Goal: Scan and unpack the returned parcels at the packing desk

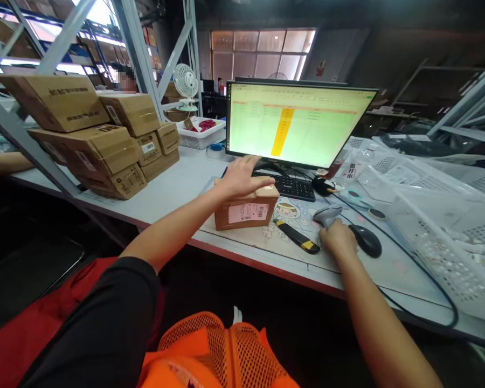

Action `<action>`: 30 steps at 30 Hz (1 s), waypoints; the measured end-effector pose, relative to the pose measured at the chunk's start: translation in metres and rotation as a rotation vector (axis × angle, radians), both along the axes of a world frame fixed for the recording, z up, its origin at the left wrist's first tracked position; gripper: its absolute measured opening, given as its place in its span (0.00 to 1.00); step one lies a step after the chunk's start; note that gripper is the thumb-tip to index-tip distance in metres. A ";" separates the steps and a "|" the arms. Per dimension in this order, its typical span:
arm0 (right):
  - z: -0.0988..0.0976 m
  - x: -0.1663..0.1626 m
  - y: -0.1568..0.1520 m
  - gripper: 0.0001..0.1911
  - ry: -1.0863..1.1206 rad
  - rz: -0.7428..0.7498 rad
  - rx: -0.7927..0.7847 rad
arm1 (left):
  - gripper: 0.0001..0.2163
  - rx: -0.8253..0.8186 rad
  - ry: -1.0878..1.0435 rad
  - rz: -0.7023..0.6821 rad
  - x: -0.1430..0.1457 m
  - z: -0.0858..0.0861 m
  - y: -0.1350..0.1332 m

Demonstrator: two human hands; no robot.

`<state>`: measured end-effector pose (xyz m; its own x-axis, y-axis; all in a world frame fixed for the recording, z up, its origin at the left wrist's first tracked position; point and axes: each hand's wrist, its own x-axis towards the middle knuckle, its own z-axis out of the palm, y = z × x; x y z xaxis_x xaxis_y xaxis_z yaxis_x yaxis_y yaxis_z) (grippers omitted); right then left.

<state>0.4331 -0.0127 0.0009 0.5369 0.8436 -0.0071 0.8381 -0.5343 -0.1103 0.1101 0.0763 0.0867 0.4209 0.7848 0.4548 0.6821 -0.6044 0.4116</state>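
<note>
Here we are at a pale tabletop [173, 186], running from the left of the frame across to the lower right, and right in the centre sits the small cardboard box [247, 213], label facing the wearer. The left hand [242, 177] lies across its top, palm down, fingers extended, not wrapped around it. Over to the right of centre, the right hand [339, 240] is curled closed around the handle of a grey scanner [327, 215], just beside a black mouse [366, 241]. Between box and scanner, a black-and-yellow cutter [297, 236] lies flat on a printed mat [267, 237]. Behind the box, a keyboard [293, 187], and above it a monitor [299, 124] glowing with a spreadsheet, one column bright yellow. Stacked cartons [101, 140] fill the left; white plastic baskets [440, 237] crowd the right. Upper left, metal shelving and a small fan [185, 81]; at top centre, a paned window [262, 51] lights a dim room.
</note>
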 end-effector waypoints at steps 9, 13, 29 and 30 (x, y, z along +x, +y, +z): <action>0.035 -0.006 -0.089 0.28 0.110 0.478 0.209 | 0.59 -0.241 -0.553 -0.013 -0.101 -0.118 -0.044; 0.028 -0.038 -0.126 0.23 0.094 0.865 0.269 | 0.67 -0.439 -0.655 -0.097 -0.080 -0.158 -0.047; -0.014 0.015 -0.007 0.34 -0.147 0.129 -0.043 | 0.58 -0.495 -0.753 -0.120 -0.097 -0.166 -0.039; -0.015 0.016 -0.006 0.36 -0.142 0.114 -0.047 | 0.57 -0.495 -0.754 -0.132 -0.097 -0.167 -0.038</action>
<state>0.4492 -0.0182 -0.0144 0.4363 0.8996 0.0210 0.8988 -0.4368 0.0366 0.0130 0.0381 -0.0800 0.2485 0.9301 0.2704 0.0645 -0.2944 0.9535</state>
